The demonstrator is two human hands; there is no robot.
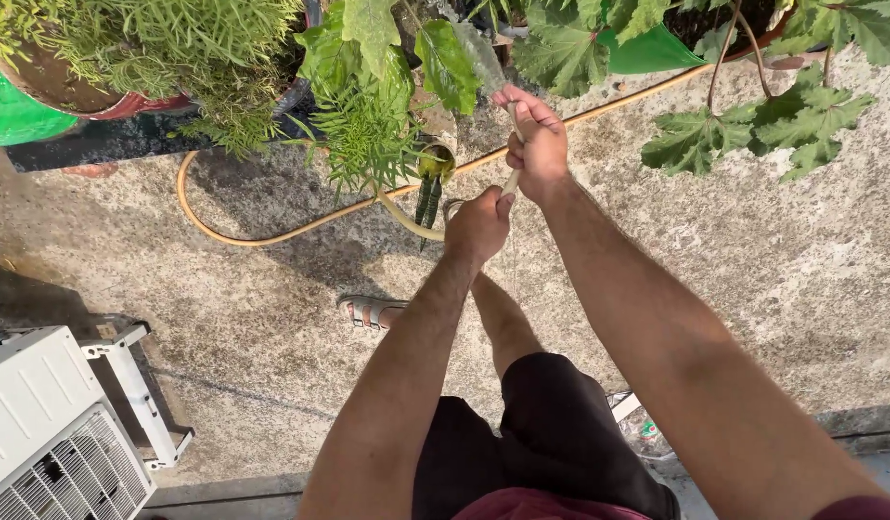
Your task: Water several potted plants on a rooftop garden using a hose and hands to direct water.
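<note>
Both hands, left hand (477, 223) and right hand (536, 144), on yellow hose (271, 234) among potted plants (368, 116).

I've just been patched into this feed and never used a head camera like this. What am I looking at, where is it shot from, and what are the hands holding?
There is one picture, taken by a camera worn on a person's head, looking straight down. The two bare arms reaching forward are that person's own. The left hand and the right hand both grip a pale garden hose, which loops across the rough concrete floor. Ahead stand potted plants with green leaves. Below you see dark shorts and a sandalled foot. A white grilled unit sits at lower left.
</note>
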